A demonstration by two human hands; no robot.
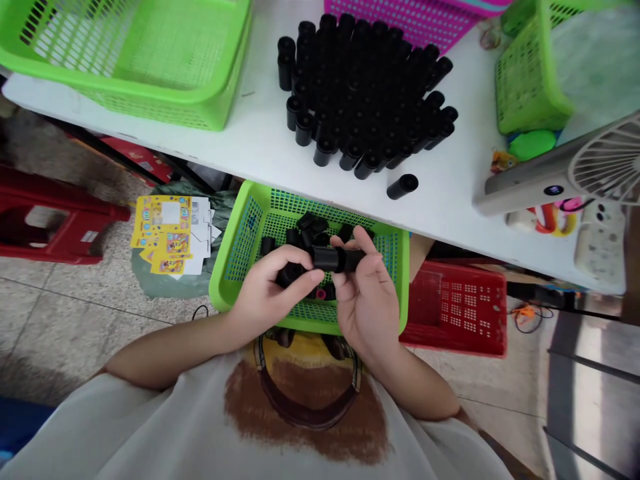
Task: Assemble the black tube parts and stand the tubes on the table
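Observation:
Above the green basket (220, 287) on my lap, my left hand (270, 287) pinches a black cylinder (325, 259) between thumb and index finger. Another black tube (290, 274) shows under its curled fingers; whether they hold it or it lies in the basket, I cannot tell. My right hand (367, 293) grips a narrower black piece (351, 260), which meets the cylinder end to end. More loose black parts (313, 227) lie in the basket, one with a pink centre. My fingers partly hide both held pieces.
Many black cylinders (350, 87) stand packed on the white table (260, 147); a single one (403, 187) lies nearer its edge. Green baskets (200, 100), a magenta basket (415, 23) and a fan (550, 180) are around them. A red crate (460, 313) sits on the floor.

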